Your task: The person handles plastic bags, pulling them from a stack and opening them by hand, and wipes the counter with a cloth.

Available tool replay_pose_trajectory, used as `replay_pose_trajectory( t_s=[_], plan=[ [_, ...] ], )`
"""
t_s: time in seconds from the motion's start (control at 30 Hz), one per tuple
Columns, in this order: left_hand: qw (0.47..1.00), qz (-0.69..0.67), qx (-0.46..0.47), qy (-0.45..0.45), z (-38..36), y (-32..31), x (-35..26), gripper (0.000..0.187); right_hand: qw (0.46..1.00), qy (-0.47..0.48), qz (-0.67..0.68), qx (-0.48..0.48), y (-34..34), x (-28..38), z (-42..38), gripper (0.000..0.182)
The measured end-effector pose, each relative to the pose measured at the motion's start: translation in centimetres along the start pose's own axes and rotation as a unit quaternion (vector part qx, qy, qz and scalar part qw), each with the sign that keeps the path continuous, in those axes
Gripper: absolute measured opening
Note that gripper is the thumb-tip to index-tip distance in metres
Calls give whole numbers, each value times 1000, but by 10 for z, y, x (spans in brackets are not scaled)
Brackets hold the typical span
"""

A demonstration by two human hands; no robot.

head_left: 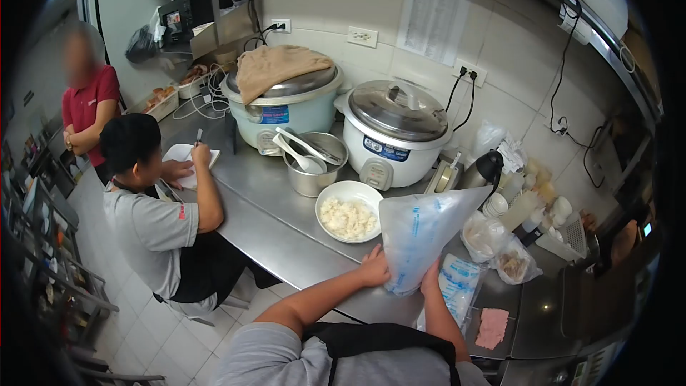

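A translucent plastic bag (pixel 420 239) stands upright on the steel counter (pixel 286 232), gripped on both sides: the left hand (pixel 373 268) curls around its lower left edge, the right hand (pixel 431 279) pinches its lower right. Just left of the bag sits a white bowl of rice (pixel 348 212). Behind the bowl stand a white rice cooker (pixel 393 132) and a metal pot with ladles (pixel 311 163). Farther left of the bowl, a seated person (pixel 161 214) writes on paper.

The person wears a grey short-sleeved shirt (pixel 264 357) under a black apron strap (pixel 379 339).
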State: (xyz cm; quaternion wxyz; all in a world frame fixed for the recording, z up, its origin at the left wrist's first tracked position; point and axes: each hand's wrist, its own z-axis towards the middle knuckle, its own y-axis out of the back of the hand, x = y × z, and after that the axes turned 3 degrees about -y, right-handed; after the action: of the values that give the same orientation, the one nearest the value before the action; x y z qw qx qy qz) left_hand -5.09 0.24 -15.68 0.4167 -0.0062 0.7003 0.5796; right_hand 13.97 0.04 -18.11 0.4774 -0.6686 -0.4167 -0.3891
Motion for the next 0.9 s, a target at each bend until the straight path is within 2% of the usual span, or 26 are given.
replay_pose_trajectory(
  t_s=[0.07,0.17,0.27,0.33,0.4,0.47,0.53,0.63,0.73,0.9],
  plan=[
    [1000,24,-18,3,-3,-7,6,61,1000,-9,11,-1,0,2,7,70],
    [994,19,-88,-58,-14,-25,26,62,997,-44,60,-17,6,4,12,68],
    [983,-19,-152,-101,-42,-12,17,58,996,29,80,-7,30,3,10,60],
    [982,-23,-159,-104,-51,-12,22,56,971,141,-155,-117,6,47,-53,48],
    [977,-34,-175,-113,-52,-19,30,49,953,138,-260,-72,37,56,-81,38],
    [978,-63,-162,-114,-51,-15,32,45,951,14,-297,86,58,76,-115,33],
    [978,-47,-169,-118,-51,-16,29,41,906,-66,-369,195,39,90,-150,25],
    [977,-41,-175,-117,-51,-18,28,39,864,-163,-372,298,51,71,-158,25],
    [976,-33,-177,-119,-52,-20,29,38,841,-211,-357,347,30,69,-154,25],
    [980,-64,-123,-144,-47,-21,50,40,823,-230,-342,390,-23,74,-146,26]
  ],
)
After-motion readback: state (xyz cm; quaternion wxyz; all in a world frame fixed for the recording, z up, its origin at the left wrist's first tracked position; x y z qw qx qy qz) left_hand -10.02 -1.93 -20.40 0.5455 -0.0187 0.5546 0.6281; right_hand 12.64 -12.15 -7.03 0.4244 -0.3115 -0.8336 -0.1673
